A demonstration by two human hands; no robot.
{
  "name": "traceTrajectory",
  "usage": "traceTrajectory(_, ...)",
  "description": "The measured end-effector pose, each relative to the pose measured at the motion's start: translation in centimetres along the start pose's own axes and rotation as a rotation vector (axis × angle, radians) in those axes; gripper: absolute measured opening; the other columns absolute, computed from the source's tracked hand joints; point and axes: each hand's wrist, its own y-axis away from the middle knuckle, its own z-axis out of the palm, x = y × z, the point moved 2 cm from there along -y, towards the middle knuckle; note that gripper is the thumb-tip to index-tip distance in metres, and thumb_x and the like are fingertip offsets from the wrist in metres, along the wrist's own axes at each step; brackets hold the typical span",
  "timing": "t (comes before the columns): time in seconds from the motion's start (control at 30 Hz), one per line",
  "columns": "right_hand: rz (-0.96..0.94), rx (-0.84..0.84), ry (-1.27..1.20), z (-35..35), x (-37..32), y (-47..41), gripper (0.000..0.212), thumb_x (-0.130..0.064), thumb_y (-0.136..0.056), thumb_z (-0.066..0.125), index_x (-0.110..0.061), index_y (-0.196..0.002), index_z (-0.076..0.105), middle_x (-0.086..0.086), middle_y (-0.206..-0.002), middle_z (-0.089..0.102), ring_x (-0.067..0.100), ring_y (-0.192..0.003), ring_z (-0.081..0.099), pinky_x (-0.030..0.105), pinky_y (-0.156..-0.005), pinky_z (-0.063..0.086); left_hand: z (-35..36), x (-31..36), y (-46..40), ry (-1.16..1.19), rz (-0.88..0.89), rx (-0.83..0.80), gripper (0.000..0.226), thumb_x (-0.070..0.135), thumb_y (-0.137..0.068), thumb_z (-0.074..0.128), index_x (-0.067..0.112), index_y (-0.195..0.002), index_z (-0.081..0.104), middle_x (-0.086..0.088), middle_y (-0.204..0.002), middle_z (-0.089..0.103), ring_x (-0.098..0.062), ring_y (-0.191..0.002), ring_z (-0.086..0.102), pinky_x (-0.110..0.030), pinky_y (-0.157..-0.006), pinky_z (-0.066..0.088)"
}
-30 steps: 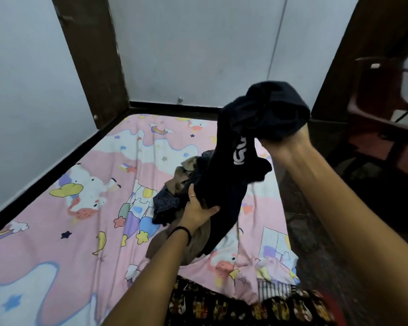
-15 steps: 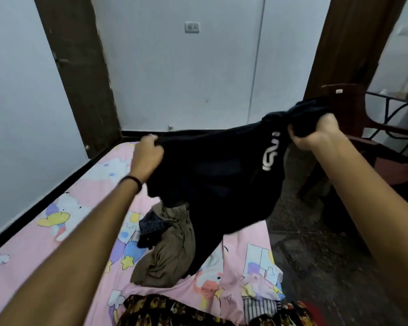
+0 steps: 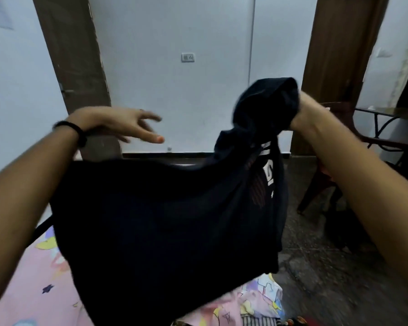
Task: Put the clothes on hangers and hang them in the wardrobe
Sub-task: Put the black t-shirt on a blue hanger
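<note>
- Garment (image 3: 165,222), dark navy, hangs in the air in front of us, above the bed (image 3: 28,290); one end is bunched up high on the right, and the rest drapes down and across to the left forearm.
- White lettering (image 3: 269,170) shows on a fold of the cloth just below the bunched part.
- Our right hand (image 3: 303,114) grips the bunched end, its fingers buried in the fabric.
- Our left hand (image 3: 127,124) is raised with its fingers spread and straight, holding nothing; the cloth lies over the forearm below it, and a black band (image 3: 77,132) circles the wrist.
- We see the pink cartoon-print sheet of the bed under the garment, at lower left and bottom centre.
- Beyond, a white wall with a socket (image 3: 188,57); at the right, a dark chair (image 3: 335,175) stands on the stone floor beside a glass-topped bench (image 3: 391,112).
</note>
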Motion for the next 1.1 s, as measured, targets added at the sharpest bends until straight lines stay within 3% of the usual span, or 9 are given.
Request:
traceTrajectory(0.13, 0.121, -0.117, 0.320, 8.6, 4.5, 1.6, 0.024, -0.018, -0.099, 0.049, -0.012, -0.076, 0.053, 0.000, -0.054, 0.060, 0.010, -0.045, 0.057, 0.021, -0.045, 0.049, 6.4, 4.9, -0.3, 0.485, 0.356, 0.152, 0.101, 0.028, -0.078, 0.078, 0.039, -0.149, 0.008, 0.005, -0.117, 0.058, 0.004, -0.101, 0.060, -0.023, -0.079, 0.054)
traceTrajectory(0.2, 0.115, -0.148, 0.337, 10.4, 6.6, 1.6, 0.019, -0.022, -0.099, 0.051, -0.014, -0.082, 0.055, 0.002, -0.070, 0.056, 0.012, -0.056, 0.055, 0.024, -0.049, 0.051, 8.5, 5.5, -0.8, 0.581, 0.456, 0.240, 0.072, 0.008, -0.085, 0.071, 0.022, -0.143, 0.031, 0.004, -0.112, 0.062, 0.004, -0.095, 0.062, -0.018, -0.082, 0.050)
traceTrajectory(0.27, 0.081, -0.154, 0.212, 9.9, 8.1, 1.6, 0.016, -0.024, -0.100, 0.051, -0.011, -0.094, 0.055, 0.007, -0.081, 0.057, 0.016, -0.064, 0.057, 0.026, -0.055, 0.052, 9.2, 4.8, -0.4, 0.668, 0.426, 0.327, 0.031, 0.009, -0.091, 0.064, 0.012, -0.120, 0.056, 0.002, -0.099, 0.066, 0.000, -0.084, 0.064, -0.019, -0.076, 0.051)
traceTrajectory(0.33, 0.065, -0.183, 0.101, 8.3, 9.4, 2.4, 0.022, -0.030, -0.099, 0.051, -0.009, -0.105, 0.052, 0.010, -0.088, 0.061, 0.019, -0.066, 0.060, 0.027, -0.059, 0.052, 8.7, 3.7, 0.4, 0.771, 0.354, 0.416, 0.006, 0.012, -0.096, 0.057, 0.015, -0.097, 0.062, 0.007, -0.080, 0.066, 0.002, -0.069, 0.063, -0.018, -0.067, 0.051)
traceTrajectory(0.47, 0.137, -0.351, 0.428, 5.9, 14.5, 3.9, 0.038, -0.055, -0.097, 0.040, -0.023, -0.104, 0.060, -0.006, -0.093, 0.066, 0.015, -0.077, 0.056, 0.029, -0.072, 0.042, 6.4, 3.6, 1.7, 0.806, 0.373, 0.372, 0.012, 0.014, -0.098, 0.051, 0.017, -0.096, 0.062, 0.009, -0.083, 0.070, -0.002, -0.078, 0.066, -0.021, -0.079, 0.052)
traceTrajectory(0.57, 0.265, -0.457, 0.483, 6.0, 18.8, 5.2, 0.052, -0.063, -0.096, 0.029, -0.034, -0.078, 0.069, -0.021, -0.081, 0.065, 0.001, -0.088, 0.056, 0.036, -0.095, 0.034, 5.1, 4.8, 3.3, 0.983, 0.397, 0.318, 0.014, 0.017, -0.099, 0.049, 0.017, -0.101, 0.062, 0.010, -0.085, 0.072, -0.005, -0.084, 0.068, -0.022, -0.082, 0.053)
traceTrajectory(0.67, 0.420, -0.609, 0.401, 6.6, 22.2, 6.8, 0.049, -0.062, -0.095, 0.032, -0.030, -0.069, 0.058, -0.021, -0.068, 0.056, -0.006, -0.068, 0.051, 0.029, -0.085, 0.030, 4.5, 5.2, 4.2, 1.168, 0.383, 0.285, 0.019, 0.024, -0.097, 0.049, 0.015, -0.100, 0.065, 0.004, -0.086, 0.073, -0.010, -0.083, 0.069, -0.024, -0.078, 0.054)
traceTrajectory(1.0, 0.640, -0.982, 0.275, 7.8, 27.4, 10.7, 0.018, -0.025, -0.101, 0.045, -0.016, -0.109, 0.058, -0.001, -0.094, 0.064, 0.011, -0.079, 0.062, 0.026, -0.069, 0.052, 2.6, 3.9, 4.4, 1.370, 0.373, 0.469, 0.023, 0.028, -0.087, 0.057, 0.012, -0.082, 0.073, -0.007, -0.084, 0.068, -0.021, -0.083, 0.065, -0.033, -0.080, 0.053)
traceTrajectory(1.1, 0.595, -0.996, 0.466, 7.7, 28.0, 11.0, 0.026, -0.019, -0.102, 0.043, -0.019, -0.085, 0.062, -0.005, -0.068, 0.063, 0.007, -0.057, 0.058, 0.023, -0.060, 0.050, 2.1, 3.5, 4.5, 1.368, 0.382, 0.518, 0.033, 0.027, -0.090, 0.053, 0.016, -0.069, 0.076, -0.005, -0.077, 0.068, -0.020, -0.079, 0.065, -0.032, -0.079, 0.054)
